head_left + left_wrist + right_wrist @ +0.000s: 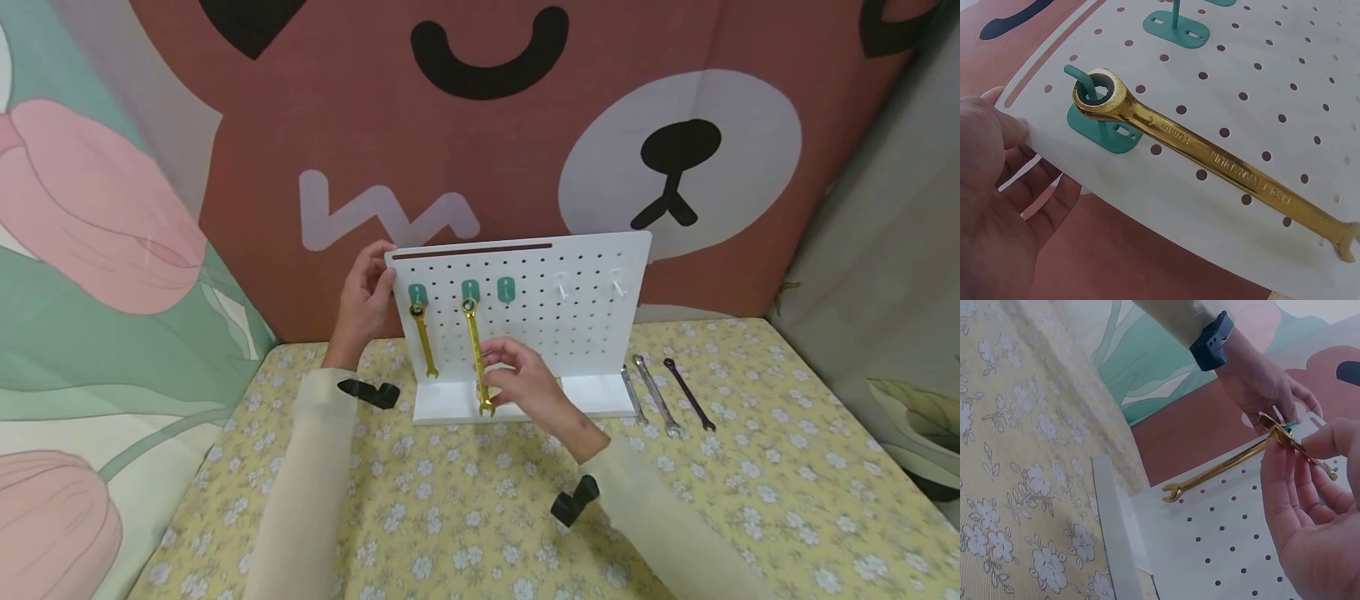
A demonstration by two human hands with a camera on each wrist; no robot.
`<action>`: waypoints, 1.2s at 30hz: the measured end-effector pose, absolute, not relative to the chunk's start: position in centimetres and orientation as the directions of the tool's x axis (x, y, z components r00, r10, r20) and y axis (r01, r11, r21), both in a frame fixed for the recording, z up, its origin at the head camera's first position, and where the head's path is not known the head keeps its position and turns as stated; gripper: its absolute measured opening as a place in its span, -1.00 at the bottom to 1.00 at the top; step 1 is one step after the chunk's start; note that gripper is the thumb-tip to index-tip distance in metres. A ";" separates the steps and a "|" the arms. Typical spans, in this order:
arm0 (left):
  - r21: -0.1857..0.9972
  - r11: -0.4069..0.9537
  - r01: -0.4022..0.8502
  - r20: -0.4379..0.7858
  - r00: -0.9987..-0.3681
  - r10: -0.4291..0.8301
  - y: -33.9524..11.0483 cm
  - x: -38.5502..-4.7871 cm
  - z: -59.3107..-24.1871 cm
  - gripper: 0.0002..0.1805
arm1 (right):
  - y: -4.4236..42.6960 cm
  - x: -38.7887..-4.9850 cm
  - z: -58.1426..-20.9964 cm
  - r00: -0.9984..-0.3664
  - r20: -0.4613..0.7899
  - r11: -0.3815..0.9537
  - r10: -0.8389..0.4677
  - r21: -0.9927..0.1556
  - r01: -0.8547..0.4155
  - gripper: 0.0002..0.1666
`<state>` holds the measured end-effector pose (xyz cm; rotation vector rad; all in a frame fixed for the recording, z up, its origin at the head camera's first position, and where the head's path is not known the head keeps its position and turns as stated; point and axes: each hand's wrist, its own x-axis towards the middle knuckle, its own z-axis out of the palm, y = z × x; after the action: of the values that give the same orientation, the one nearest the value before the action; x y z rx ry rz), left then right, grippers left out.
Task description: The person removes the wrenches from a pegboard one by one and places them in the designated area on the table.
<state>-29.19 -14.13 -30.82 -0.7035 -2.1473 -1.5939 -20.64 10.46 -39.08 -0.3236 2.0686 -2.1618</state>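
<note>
A white pegboard [525, 333] stands upright; my left hand [365, 296] grips its upper left edge, thumb on the front. One gold wrench [1222, 159] hangs by its ring end on the leftmost green hook [1107, 134]. My right hand [522, 379] pinches a second gold wrench [477, 358] near its lower, open-jawed end. That wrench's ring end is at the middle green hook [470, 289]; whether it rests on the hook I cannot tell. In the right wrist view, the fingers of my right hand [1316, 500] hold the wrench, seen nearly end-on.
A third green hook [506, 289] and two white hooks [562, 287] are on the board. Right of its base, two silver wrenches [657, 396] and a dark purple wrench [690, 394] lie on the flowered tablecloth [450, 517]. A printed curtain hangs behind.
</note>
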 end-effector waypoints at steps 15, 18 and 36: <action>0.768 0.252 0.588 0.564 -0.809 0.167 -14.2 -29.1 -31.1 -0.64 | 10.4 -19.9 -38.1 -0.960 0.097 -0.055 -0.262 -0.995 -0.086 -0.50; 0.765 0.246 0.595 0.570 -0.804 0.170 -14.2 -29.1 -31.0 -0.64 | 10.5 -19.9 -37.8 -0.957 0.113 -0.060 -0.268 -0.993 -0.100 -0.50; 0.768 0.246 0.592 0.567 -0.806 0.169 -14.2 -29.0 -30.8 -0.64 | 10.7 -19.9 -36.9 -0.950 0.118 -0.081 -0.289 -0.992 -0.098 -0.47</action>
<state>-29.03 -14.23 -30.83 -0.6983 -2.1565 -1.5805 -19.86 10.70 -36.94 -0.4331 2.0342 -2.1743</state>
